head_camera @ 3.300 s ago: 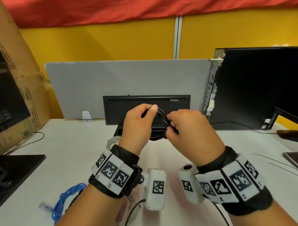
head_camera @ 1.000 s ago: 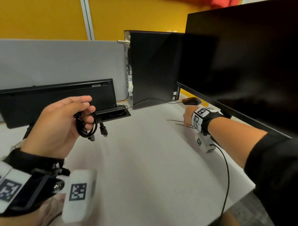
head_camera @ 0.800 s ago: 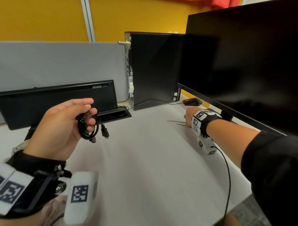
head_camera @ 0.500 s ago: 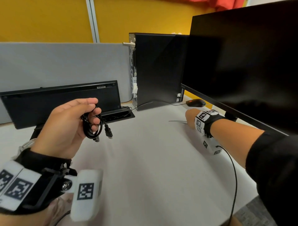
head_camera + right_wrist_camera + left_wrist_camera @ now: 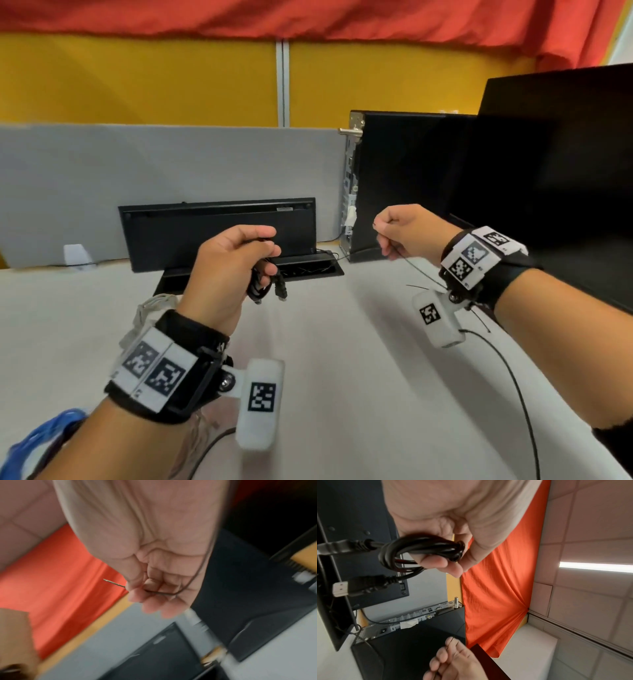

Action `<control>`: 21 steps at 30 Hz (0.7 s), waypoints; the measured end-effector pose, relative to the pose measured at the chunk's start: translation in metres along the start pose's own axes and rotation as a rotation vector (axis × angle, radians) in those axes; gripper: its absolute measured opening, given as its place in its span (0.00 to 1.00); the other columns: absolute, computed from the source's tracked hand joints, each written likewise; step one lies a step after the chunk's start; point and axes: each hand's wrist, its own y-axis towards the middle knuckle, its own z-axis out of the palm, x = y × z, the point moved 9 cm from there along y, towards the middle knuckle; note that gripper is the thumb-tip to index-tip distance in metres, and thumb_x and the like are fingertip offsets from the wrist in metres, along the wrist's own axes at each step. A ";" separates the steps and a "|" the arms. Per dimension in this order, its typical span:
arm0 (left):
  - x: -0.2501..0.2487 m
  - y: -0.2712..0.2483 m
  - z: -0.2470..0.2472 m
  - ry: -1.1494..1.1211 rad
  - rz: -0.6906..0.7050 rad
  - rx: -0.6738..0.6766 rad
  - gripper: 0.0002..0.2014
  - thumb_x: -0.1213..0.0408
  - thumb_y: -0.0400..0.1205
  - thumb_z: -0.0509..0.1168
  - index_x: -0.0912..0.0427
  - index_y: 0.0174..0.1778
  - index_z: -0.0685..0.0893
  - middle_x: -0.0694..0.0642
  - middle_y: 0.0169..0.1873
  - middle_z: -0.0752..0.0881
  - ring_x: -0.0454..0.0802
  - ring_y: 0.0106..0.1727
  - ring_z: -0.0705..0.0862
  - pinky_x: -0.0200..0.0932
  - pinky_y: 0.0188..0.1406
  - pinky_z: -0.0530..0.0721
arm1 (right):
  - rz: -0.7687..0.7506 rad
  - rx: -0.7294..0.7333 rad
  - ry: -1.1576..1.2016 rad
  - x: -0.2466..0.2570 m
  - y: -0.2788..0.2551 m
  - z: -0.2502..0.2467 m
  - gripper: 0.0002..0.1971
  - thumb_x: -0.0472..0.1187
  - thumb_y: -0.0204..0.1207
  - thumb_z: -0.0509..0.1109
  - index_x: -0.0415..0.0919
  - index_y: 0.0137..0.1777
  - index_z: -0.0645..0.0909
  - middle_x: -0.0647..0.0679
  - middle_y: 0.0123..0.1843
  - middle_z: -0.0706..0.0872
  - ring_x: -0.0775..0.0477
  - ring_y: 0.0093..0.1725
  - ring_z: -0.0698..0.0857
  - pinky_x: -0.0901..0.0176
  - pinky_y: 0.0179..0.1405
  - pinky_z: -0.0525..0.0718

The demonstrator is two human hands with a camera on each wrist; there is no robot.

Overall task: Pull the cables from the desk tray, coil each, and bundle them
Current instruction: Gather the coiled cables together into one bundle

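My left hand [image 5: 236,260] holds a coiled black cable [image 5: 262,286] in the air above the desk; its two plugs hang below the fingers. In the left wrist view the coil [image 5: 419,550] is gripped between thumb and fingers, and a metal-tipped plug [image 5: 359,586] dangles. My right hand [image 5: 404,233] is raised to the right, fingers curled round a thin black tie wire [image 5: 419,272] whose tail trails toward the wrist. In the right wrist view the thin wire [image 5: 159,593] crosses the curled fingers, its tip poking out left. The black desk tray [image 5: 308,270] lies open behind the left hand.
A black lid [image 5: 219,233] stands upright behind the tray, against a grey partition [image 5: 171,178]. A black computer tower [image 5: 404,185] and a monitor [image 5: 555,178] stand to the right. A coiled blue cable [image 5: 44,435] and a white cable [image 5: 150,308] lie at the left.
My right hand has lifted off the desk near the monitor with the thin wire and come toward the left hand. The left hand still holds the coil. The view has swung left.
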 end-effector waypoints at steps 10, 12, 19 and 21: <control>-0.010 0.001 -0.007 0.141 0.148 -0.034 0.07 0.65 0.75 0.76 0.53 0.48 0.92 0.53 0.26 0.87 0.44 0.23 0.78 0.37 0.21 0.77 | -0.176 0.396 0.231 0.092 -0.025 0.132 0.07 0.35 0.84 0.63 0.37 0.46 0.79 0.48 0.29 0.78 0.55 0.24 0.71 0.65 0.21 0.69; -0.014 0.002 -0.013 0.166 0.186 -0.054 0.04 0.68 0.76 0.75 0.55 0.44 0.93 0.54 0.24 0.86 0.44 0.23 0.77 0.36 0.22 0.77 | -0.172 0.412 0.240 0.095 -0.023 0.145 0.07 0.34 0.84 0.62 0.30 0.51 0.80 0.48 0.29 0.78 0.54 0.24 0.72 0.64 0.22 0.69; -0.016 0.013 -0.044 0.139 0.174 -0.186 0.08 0.65 0.78 0.74 0.58 0.32 0.91 0.58 0.29 0.87 0.44 0.24 0.77 0.38 0.23 0.77 | -0.206 0.387 0.357 0.091 -0.016 0.149 0.06 0.33 0.81 0.67 0.30 0.51 0.82 0.40 0.35 0.87 0.46 0.31 0.85 0.60 0.28 0.84; -0.015 0.017 -0.055 0.071 0.142 -0.214 0.07 0.64 0.77 0.74 0.60 0.34 0.91 0.54 0.29 0.86 0.45 0.25 0.77 0.37 0.24 0.76 | -0.218 0.389 0.398 0.085 -0.016 0.142 0.07 0.31 0.81 0.67 0.32 0.55 0.84 0.37 0.39 0.89 0.45 0.34 0.87 0.58 0.34 0.87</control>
